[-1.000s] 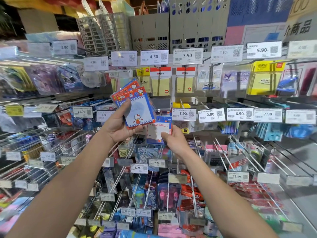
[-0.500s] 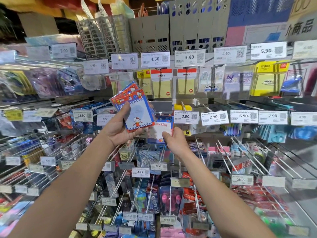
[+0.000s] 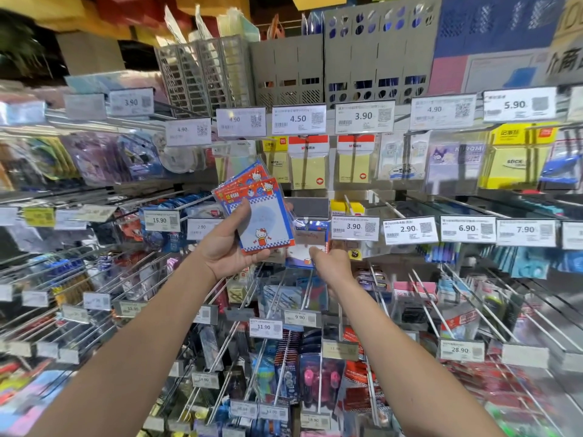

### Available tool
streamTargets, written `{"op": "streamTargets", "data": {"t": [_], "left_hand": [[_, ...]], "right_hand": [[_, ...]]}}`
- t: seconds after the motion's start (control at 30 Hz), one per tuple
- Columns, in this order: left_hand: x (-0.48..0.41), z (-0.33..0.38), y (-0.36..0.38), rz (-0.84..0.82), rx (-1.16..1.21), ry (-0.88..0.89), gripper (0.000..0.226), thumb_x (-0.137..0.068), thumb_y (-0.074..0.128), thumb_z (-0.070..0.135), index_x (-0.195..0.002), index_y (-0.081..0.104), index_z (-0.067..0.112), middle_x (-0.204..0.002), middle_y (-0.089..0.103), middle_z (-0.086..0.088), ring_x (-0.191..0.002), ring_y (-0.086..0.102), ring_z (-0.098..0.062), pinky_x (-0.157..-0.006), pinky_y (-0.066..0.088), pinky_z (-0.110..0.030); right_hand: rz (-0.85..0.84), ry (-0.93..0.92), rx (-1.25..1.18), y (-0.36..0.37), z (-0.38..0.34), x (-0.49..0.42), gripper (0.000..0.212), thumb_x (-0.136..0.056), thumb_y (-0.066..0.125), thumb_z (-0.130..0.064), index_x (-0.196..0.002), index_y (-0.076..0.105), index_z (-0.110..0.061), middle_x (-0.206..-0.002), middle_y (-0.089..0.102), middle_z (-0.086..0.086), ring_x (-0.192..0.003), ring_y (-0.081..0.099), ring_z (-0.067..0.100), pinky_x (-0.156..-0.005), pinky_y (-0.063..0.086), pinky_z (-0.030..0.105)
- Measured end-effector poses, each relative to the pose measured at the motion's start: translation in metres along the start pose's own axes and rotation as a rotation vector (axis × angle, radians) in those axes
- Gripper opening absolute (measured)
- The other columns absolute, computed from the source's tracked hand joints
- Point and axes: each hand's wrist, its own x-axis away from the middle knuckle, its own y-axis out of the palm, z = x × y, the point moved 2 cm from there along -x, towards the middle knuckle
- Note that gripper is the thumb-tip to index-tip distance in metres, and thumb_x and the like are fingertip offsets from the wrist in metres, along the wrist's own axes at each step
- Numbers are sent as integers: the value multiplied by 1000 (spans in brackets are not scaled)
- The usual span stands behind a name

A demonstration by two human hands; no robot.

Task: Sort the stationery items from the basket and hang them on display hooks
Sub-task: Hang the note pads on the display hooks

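Position of goods: the left hand (image 3: 227, 247) grips a fanned stack of red-and-blue plastic-wrapped cartoon-cat notepad packets (image 3: 265, 216). The thumb lies across the front face and the fingers are curled behind. The stack is raised in front of the middle shelf row, just left of the working point.

A single blue-edged notepad packet of like kind (image 3: 307, 244) sits directly right of the stack, against the rack, just left of the white 3.90 price tag (image 3: 355, 228).

Right hand (image 3: 331, 266): it is seen from the back, reaching up and forward. The fingertips (image 3: 315, 251) meet the packet's lower edge and appear to pinch it. The fingers on the far side are hidden, so the grasp is judged, not confirmed.

Governing relation: the single packet lies above and slightly left of the right fingers. Its long axis is near upright, with the header end pointing up toward the hook line. Whether the hang-hole is already seated on a hook cannot be told, as that area is blurred.

The right hand is the nearer hand to the hanging point. The left-hand stack lies tilted, long axis running from lower right to upper left, headers uppermost.

Assessment: the next packet would need drawing from the stack rightward and righting to vertical before it meets the hook.
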Motion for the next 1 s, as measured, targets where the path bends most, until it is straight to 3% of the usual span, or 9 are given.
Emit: {"op": "streamTargets", "data": {"t": [0.17,0.27,0.33,0.57,0.67,0.73,0.77,0.87,1.0], "left_hand": [[-1,1,-1,-10,-13,1,131,-46,102,50,-157,42,15,-155,51,-14,-150,31,-47,-56,65,-39],[-2,0,-1,-5,-20,-4,131,-45,102,49,-157,42,14,-155,50,-14,-150,31,-47,-58,64,-41],[-3,-1,-2,9,-20,-10,132,-45,103,48,-157,42,14,-155,50,-14,-150,31,-47,-59,63,-41],[-4,-1,-6,26,-90,3,128,-48,102,49,-155,43,11,-152,54,-13,-144,39,-47,-64,64,-43],[-6,-2,-9,59,-117,-4,137,-40,104,48,-156,42,10,-154,51,-14,-144,40,-48,-65,64,-44],[-7,-3,-11,72,-128,2,140,-37,104,47,-156,41,11,-154,51,-15,-143,41,-49,-60,65,-43],[-7,-3,-13,80,-139,7,140,-37,105,46,-156,41,11,-153,52,-15,-142,42,-50,-59,65,-43],[-8,-7,-16,94,-152,11,133,-35,106,43,-150,49,10,-145,60,-16,-129,57,-46,-57,64,-42],[-12,-14,-22,122,-179,48,103,-26,107,43,-117,66,19,-111,77,-11,-94,77,-34,-57,63,-42]], "right_hand": [[-51,128,40,3,-6,-10,19,-93,58,-24,-92,59,-5,-91,59,10,-75,53,21,-73,41,33],[-84,183,112,4,-15,-15,47,-101,47,-30,-137,52,-1,-134,56,15,-121,57,32,-95,43,34],[-106,186,147,3,-19,-21,47,-103,44,-31,-140,56,-5,-141,58,15,-129,56,31,-96,45,32],[8,59,260,-2,-7,-16,38,-99,54,-28,-124,59,1,-128,61,21,-104,57,32,-96,47,37],[93,-108,458,-8,-5,3,29,-98,56,-25,-88,70,-2,-90,69,13,-85,63,29,-70,46,26],[146,-286,392,-12,-9,22,28,-97,60,-16,-69,62,-13,-68,62,0,-64,59,16,-55,41,17],[149,-378,324,-13,-11,33,26,-94,63,-11,-69,60,-18,-67,60,-5,-62,56,10,-55,40,14],[122,-605,202,-20,-21,63,13,-83,66,-6,-76,62,-17,-68,59,-6,-66,54,12,-63,46,31],[177,-820,61,-26,-42,94,4,-78,61,-16,-76,59,-12,-59,53,-3,-53,44,5,-51,38,25]]}}
